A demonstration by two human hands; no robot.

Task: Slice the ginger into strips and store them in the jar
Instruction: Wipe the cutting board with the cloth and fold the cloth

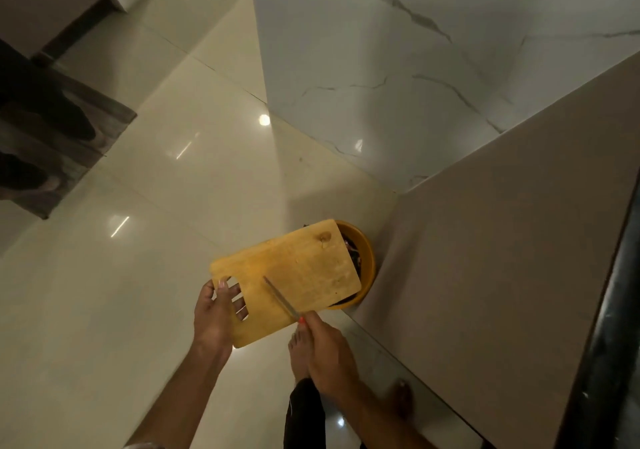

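In the lower middle of the frame, the left hand (216,313) grips a wooden cutting board (294,272) by its handle slot, fingers curled through the opening, holding the board tilted over a yellow bin (367,265) on the glossy tiled floor (138,292). The right hand (327,351) clasps a knife (281,299), its blade lying on the board's surface. No ginger or jar can be made out; dark scraps show inside the bin.

Cutting board (304,268) showing matt, scuffed wood. Knife blade (280,298) showing dull metal. Floor (156,258) reflecting glossy tile. Wall (398,50) showing polished marble. Bin (369,261) appearing smooth plastic.
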